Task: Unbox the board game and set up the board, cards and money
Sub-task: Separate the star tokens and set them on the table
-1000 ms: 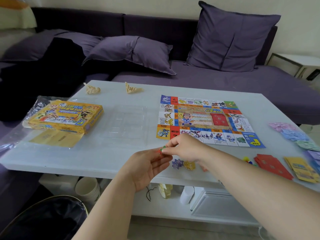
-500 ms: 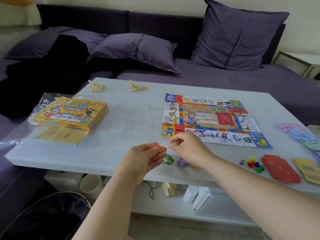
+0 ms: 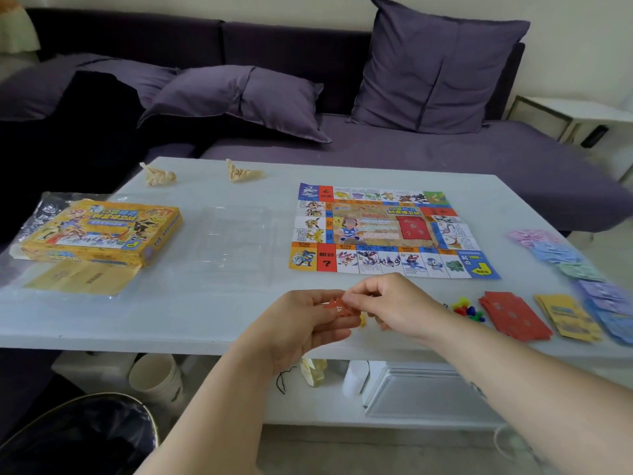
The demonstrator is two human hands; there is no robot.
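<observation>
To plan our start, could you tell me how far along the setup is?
Done: the board lies unfolded on the table, red cards, yellow cards and money set out right of it. In hand: left hand and right hand pinch an orange piece. Left: the coloured pawns sit off the board.

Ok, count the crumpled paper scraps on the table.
2. One scrap lies by the far left corner of the table; the other scrap lies right of it. None looks hidden.
</observation>
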